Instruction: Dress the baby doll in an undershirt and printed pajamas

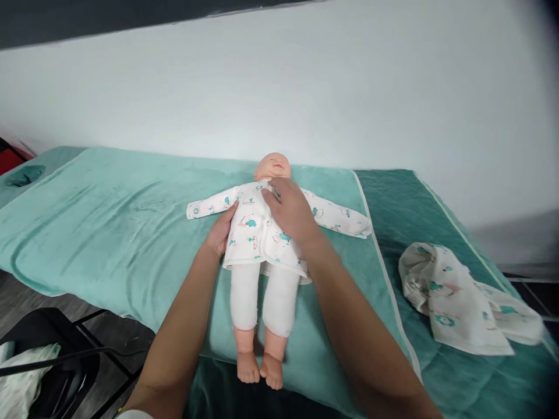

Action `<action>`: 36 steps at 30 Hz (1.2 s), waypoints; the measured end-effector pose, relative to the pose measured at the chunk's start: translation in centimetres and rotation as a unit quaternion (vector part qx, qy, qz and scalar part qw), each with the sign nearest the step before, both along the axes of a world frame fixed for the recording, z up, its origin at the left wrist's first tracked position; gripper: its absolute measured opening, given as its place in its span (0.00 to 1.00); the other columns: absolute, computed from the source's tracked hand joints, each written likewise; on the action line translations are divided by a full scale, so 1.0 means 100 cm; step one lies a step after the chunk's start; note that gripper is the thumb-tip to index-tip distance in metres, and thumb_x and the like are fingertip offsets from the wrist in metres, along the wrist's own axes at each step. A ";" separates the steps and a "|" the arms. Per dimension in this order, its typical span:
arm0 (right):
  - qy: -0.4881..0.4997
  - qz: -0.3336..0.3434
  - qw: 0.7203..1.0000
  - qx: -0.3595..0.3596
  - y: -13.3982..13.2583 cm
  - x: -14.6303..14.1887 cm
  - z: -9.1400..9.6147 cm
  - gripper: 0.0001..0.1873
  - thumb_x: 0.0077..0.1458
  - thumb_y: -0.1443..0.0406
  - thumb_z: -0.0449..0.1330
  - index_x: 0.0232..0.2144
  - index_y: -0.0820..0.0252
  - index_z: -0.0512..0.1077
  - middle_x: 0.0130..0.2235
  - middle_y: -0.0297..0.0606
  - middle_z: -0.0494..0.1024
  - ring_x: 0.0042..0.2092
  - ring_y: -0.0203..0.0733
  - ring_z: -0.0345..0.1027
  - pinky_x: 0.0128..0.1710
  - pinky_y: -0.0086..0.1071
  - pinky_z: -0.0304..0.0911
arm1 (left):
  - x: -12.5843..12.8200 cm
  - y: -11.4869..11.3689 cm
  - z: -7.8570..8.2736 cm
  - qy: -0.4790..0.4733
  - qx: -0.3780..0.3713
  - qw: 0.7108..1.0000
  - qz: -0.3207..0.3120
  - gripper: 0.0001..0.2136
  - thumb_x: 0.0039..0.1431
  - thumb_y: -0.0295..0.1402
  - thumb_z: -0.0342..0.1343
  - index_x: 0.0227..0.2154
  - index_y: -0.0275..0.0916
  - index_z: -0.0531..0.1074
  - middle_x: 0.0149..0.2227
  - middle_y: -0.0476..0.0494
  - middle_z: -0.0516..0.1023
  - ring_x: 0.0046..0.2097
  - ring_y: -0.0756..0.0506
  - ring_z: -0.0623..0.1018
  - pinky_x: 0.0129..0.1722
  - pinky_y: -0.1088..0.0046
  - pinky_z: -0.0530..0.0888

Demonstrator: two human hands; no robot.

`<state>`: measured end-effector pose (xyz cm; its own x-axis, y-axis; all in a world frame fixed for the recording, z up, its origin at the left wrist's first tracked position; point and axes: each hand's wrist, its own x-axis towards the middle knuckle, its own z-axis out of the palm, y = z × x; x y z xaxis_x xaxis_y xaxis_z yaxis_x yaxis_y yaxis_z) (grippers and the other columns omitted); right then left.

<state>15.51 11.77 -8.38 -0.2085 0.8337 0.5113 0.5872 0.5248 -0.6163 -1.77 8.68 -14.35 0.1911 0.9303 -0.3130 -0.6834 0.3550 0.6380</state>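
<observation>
A baby doll point(274, 166) lies on its back on a green-covered bed, head toward the wall and bare feet toward me. It wears a white printed baby shirt point(248, 233) with both sleeves spread out, and white covering shows on its legs. My left hand point(222, 230) is open against the doll's side below the sleeve, its thumb at the shirt; some fingers are hidden. Over the chest, my right hand point(293, 209) lies on the shirt front near the collar, thumb and fingers apart. Part of the shirt's front is hidden beneath it.
Crumpled white printed clothing point(463, 299) lies on the darker green cover at right. A black chair point(70, 349) with pale cloth point(30, 378) stands at lower left. The white wall point(279, 81) borders the bed's far side.
</observation>
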 end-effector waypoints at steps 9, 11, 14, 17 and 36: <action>0.169 0.070 0.981 -0.069 -0.104 0.042 -0.047 0.25 0.67 0.57 0.57 0.65 0.49 0.67 0.72 0.38 0.59 0.74 0.48 0.47 0.74 0.54 0.43 | -0.001 0.001 0.000 -0.010 0.003 1.000 -0.002 0.22 0.65 0.42 0.59 0.57 0.35 0.74 0.47 0.35 0.85 0.50 0.36 0.84 0.57 0.56 0.79; 0.317 -0.005 0.942 -0.112 -0.106 0.058 -0.062 0.21 0.64 0.58 0.62 0.58 0.51 0.73 0.66 0.39 0.70 0.70 0.48 0.59 0.72 0.51 0.50 | -0.001 0.000 0.001 -0.007 -0.001 1.000 0.005 0.22 0.65 0.42 0.59 0.57 0.35 0.74 0.47 0.35 0.85 0.50 0.36 0.84 0.57 0.55 0.78; 0.526 -0.090 0.807 -0.252 -0.088 0.076 -0.072 0.09 0.60 0.61 0.65 0.42 0.57 0.78 0.52 0.41 0.81 0.59 0.46 0.73 0.67 0.43 0.63 | -0.001 -0.001 0.004 -0.002 -0.008 1.000 0.008 0.21 0.65 0.41 0.58 0.56 0.34 0.75 0.47 0.34 0.85 0.50 0.36 0.84 0.58 0.55 0.78; 0.605 -0.034 0.705 -0.368 -0.063 0.079 -0.068 0.09 0.63 0.62 0.58 0.38 0.59 0.77 0.48 0.45 0.83 0.53 0.45 0.77 0.61 0.41 0.71 | -0.001 -0.001 0.005 -0.002 -0.012 1.000 0.008 0.20 0.66 0.40 0.58 0.55 0.33 0.75 0.46 0.35 0.85 0.50 0.37 0.84 0.58 0.55 0.78; 0.566 0.058 0.745 -0.347 0.035 0.052 -0.071 0.14 0.57 0.56 0.62 0.43 0.56 0.76 0.39 0.39 0.85 0.49 0.53 0.79 0.50 0.51 0.77 | 0.020 0.044 0.019 -0.020 0.036 0.999 -0.022 0.18 0.69 0.41 0.52 0.52 0.33 0.75 0.43 0.38 0.86 0.53 0.36 0.82 0.56 0.57 0.76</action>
<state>20.69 15.23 -15.50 -0.0631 0.9892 -0.1324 -0.5409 -0.1454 -0.8284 0.21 13.05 -12.47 0.2440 0.9404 -0.2368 -0.6935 0.3399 0.6352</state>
